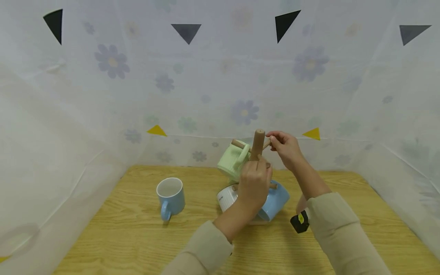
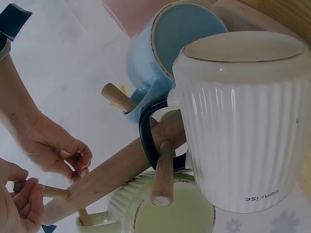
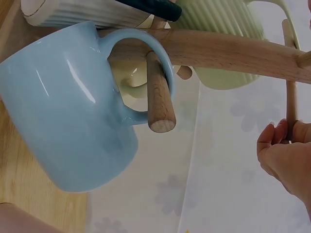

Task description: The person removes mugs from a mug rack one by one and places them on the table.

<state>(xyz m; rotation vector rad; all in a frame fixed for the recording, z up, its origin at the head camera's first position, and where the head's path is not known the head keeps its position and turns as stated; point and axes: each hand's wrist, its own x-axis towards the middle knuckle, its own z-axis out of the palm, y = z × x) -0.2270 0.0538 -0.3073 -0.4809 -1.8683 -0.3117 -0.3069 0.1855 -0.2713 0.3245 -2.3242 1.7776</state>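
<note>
Beside the upright brown wooden post [image 1: 258, 146], left hand [image 1: 254, 181] pinched its near round wooden peg [image 2: 54, 192], right hand [image 1: 288, 150] its far-right wooden peg [image 1: 266, 144].

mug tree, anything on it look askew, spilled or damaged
Nothing clearly stands out. The white ribbed mug, green ribbed mug and hanging blue mug tilt, but that is usual for mugs hung by their handles on wooden pegs. No spill or break shows; a tiny dark speck on the white one is too small to identify.
</note>
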